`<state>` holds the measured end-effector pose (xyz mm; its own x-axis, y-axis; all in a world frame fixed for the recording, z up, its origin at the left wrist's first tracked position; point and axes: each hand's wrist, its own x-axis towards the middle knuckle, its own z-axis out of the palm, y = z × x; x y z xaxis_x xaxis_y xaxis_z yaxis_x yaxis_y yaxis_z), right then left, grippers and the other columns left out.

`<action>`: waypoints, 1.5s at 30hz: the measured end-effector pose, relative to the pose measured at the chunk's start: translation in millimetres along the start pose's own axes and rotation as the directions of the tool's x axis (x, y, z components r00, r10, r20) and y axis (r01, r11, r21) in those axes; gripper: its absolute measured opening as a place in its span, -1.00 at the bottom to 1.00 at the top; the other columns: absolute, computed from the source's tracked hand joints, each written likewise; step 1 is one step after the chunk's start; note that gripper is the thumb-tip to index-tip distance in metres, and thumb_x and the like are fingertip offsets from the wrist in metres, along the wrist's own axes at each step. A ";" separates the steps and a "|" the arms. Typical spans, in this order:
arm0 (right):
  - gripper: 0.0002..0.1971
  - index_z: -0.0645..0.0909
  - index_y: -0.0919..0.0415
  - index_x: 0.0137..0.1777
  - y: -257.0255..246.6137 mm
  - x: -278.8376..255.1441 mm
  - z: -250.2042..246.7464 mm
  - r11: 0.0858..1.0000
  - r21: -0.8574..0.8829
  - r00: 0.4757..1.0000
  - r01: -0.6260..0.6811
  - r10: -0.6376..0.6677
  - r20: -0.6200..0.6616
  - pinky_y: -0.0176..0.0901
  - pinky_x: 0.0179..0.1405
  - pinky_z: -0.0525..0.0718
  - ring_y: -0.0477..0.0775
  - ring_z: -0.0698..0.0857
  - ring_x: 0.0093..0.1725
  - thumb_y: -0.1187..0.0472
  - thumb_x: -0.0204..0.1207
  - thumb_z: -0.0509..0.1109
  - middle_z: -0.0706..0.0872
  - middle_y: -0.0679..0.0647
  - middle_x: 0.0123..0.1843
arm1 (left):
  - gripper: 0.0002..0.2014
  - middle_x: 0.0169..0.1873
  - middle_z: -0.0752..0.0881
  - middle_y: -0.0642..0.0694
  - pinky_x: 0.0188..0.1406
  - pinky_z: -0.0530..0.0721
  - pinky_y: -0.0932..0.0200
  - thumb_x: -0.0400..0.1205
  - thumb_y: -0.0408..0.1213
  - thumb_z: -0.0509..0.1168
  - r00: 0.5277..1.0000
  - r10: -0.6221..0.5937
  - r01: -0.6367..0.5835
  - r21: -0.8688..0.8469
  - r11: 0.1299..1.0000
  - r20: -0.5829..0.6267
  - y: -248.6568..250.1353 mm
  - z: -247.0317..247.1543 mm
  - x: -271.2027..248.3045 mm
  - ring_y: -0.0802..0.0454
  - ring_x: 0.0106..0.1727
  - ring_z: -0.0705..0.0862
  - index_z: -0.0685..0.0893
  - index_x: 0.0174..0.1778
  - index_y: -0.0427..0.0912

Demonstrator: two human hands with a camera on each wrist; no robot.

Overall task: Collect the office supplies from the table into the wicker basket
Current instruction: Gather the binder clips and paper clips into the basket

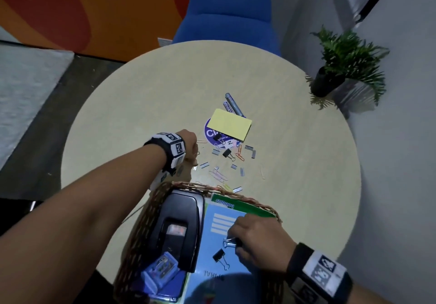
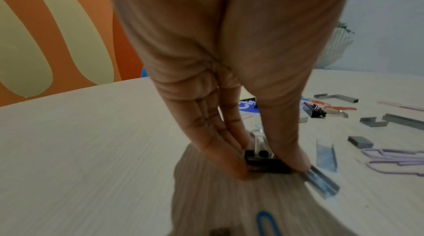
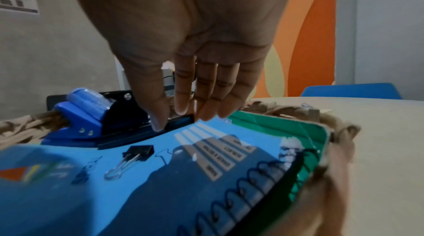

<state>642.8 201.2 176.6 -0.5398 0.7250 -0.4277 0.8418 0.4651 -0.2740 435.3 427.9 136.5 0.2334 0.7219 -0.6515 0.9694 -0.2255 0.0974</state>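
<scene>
My left hand (image 1: 194, 158) is down on the round table (image 1: 141, 105) and pinches a small black binder clip (image 2: 261, 158) between thumb and fingers (image 2: 229, 149). Around it lie staple strips (image 2: 321, 182), paper clips (image 1: 218, 175), more binder clips (image 1: 227, 152), a yellow sticky pad (image 1: 231, 123) and markers (image 1: 233, 104). My right hand (image 1: 236, 242) hovers inside the wicker basket (image 1: 146, 221) with straight, empty fingers (image 3: 206, 91). Two binder clips (image 3: 137, 152) lie on the blue notebook (image 1: 219, 266) beneath it, one with silver handles (image 1: 228, 242) by my fingertips.
The basket also holds a black hole punch (image 1: 179, 221), a green notebook (image 1: 243, 206) and a small blue box (image 1: 160, 268). A round blue sticker (image 1: 211, 132) lies under the sticky pad. A potted plant (image 1: 342, 68) stands right of the table, a blue chair (image 1: 228, 13) behind it.
</scene>
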 end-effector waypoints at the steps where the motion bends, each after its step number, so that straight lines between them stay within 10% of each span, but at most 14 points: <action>1: -0.80 0.59 -0.07 -0.19 -1.5 0.1 2.7 1.000 -0.018 1.000 0.026 -0.026 0.003 -0.25 -0.57 0.57 -0.03 0.71 -0.27 0.03 0.18 0.25 0.69 -0.14 -0.26 | -0.66 -0.21 0.83 -0.12 -0.25 0.66 0.18 0.29 -0.05 0.60 1.000 0.000 0.000 0.005 1.000 0.004 1.2 0.2 3.7 -0.12 -0.19 0.75 0.81 -0.15 -0.19; 4: -0.73 0.62 -0.04 0.03 1.4 2.2 -13.8 0.993 0.096 0.998 0.066 -0.064 -0.017 -0.11 -0.24 0.60 0.06 0.68 0.00 -0.05 0.35 0.34 0.73 -0.08 -0.01 | -0.80 -0.26 0.81 -0.08 -0.26 0.73 0.15 0.34 -0.20 0.54 1.000 0.002 -0.002 0.024 1.000 0.004 -2.0 1.4 9.3 -0.11 -0.24 0.76 0.81 -0.17 -0.17; 7: -0.67 0.62 -0.06 0.20 30.2 16.2 -50.1 0.939 0.330 0.973 -0.097 0.160 -0.169 -0.10 0.06 0.61 -0.04 0.65 0.05 -0.10 0.46 0.43 0.73 -0.10 0.12 | -0.86 -0.32 0.80 -0.10 -0.38 0.66 0.17 0.38 -0.19 0.43 0.998 -0.010 0.011 0.002 1.000 -0.055 -7.0 -0.6 4.4 -0.11 -0.36 0.66 0.78 -0.26 -0.18; 14: -0.69 0.66 0.10 0.15 137.0 102.7 -73.8 0.804 0.415 0.819 -0.425 0.537 -0.203 -0.08 0.04 0.69 0.08 0.71 -0.04 0.10 0.42 0.52 0.77 0.07 0.05 | -0.77 -0.05 0.77 -0.11 -0.03 0.65 0.07 0.48 -0.18 0.41 0.960 0.200 -0.215 -0.055 0.975 -0.196 20.7 -35.8 -70.8 -0.07 -0.06 0.68 0.67 0.00 -0.18; 19: -0.75 0.69 0.07 0.08 147.3 142.9 -67.9 0.835 0.232 0.834 -0.499 0.536 -0.136 -0.05 0.02 0.69 0.14 0.71 0.05 0.03 0.44 0.46 0.77 0.06 0.09 | -0.80 0.00 0.66 -0.05 0.05 0.60 0.06 0.50 -0.21 0.31 0.887 0.415 -0.437 -0.072 0.897 -0.203 70.1 0.6 -153.3 -0.05 0.03 0.63 0.60 0.04 -0.07; 26: -0.80 0.67 0.12 -0.07 146.0 161.5 -54.9 0.846 0.119 0.833 -0.519 0.532 -0.149 -0.10 -0.16 0.60 0.18 0.71 -0.07 0.00 0.45 0.44 0.75 0.09 -0.04 | -0.72 0.18 0.56 -0.21 0.14 0.55 -0.08 0.59 -0.33 0.15 0.910 0.415 -0.415 -0.005 0.910 -0.008 101.0 76.5 -178.6 -0.22 0.21 0.55 0.53 0.22 -0.21; 33: -0.88 0.59 0.11 -0.15 143.7 162.9 -54.3 0.864 0.139 0.851 -0.483 0.501 -0.159 -0.08 -0.19 0.59 0.22 0.71 -0.08 0.07 0.48 0.38 0.76 0.13 -0.05 | -0.68 0.20 0.55 -0.20 0.13 0.62 -0.18 0.59 -0.31 0.21 0.894 0.443 -0.442 -0.025 0.897 0.074 101.8 93.3 -186.1 -0.23 0.21 0.57 0.52 0.28 -0.16; 36: -0.92 0.62 0.11 -0.18 135.0 145.5 -68.1 0.883 0.238 0.869 -0.405 0.453 -0.200 -0.04 -0.15 0.68 0.19 0.71 -0.12 0.13 0.43 0.36 0.76 0.08 -0.11 | -0.71 0.18 0.58 -0.06 0.12 0.62 0.00 0.56 -0.21 0.25 0.891 0.436 -0.445 -0.043 0.895 -0.127 81.4 66.6 -185.5 -0.08 0.17 0.62 0.56 0.21 -0.06; 40: -0.94 0.66 0.01 -0.21 88.7 90.8 -82.8 0.946 0.308 0.970 -0.104 0.165 -0.179 -0.04 -0.12 0.68 -0.02 0.67 -0.18 0.07 0.40 0.45 0.71 -0.11 -0.20 | -0.78 0.08 0.71 -0.09 0.11 0.59 0.06 0.56 -0.15 0.34 0.910 0.167 -0.235 -0.139 0.962 -0.380 9.0 15.4 -146.9 -0.12 0.12 0.67 0.67 0.10 -0.06; 45: -0.89 0.59 -0.02 -0.13 27.1 18.4 -55.7 0.984 0.142 0.993 0.109 -0.103 -0.051 -0.11 -0.21 0.62 -0.02 0.64 -0.13 0.02 0.45 0.28 0.70 -0.11 -0.11 | -0.77 0.10 0.73 -0.16 0.11 0.58 0.07 0.56 -0.29 0.34 0.965 0.028 -0.067 -0.143 0.987 -0.260 -56.5 13.7 -77.7 -0.12 0.12 0.67 0.69 0.13 -0.14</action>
<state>655.7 255.5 209.2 -0.6226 0.6983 -0.3532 0.7695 0.4642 -0.4387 361.3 375.6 171.3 0.2724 0.8606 -0.4303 0.9524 -0.1777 0.2475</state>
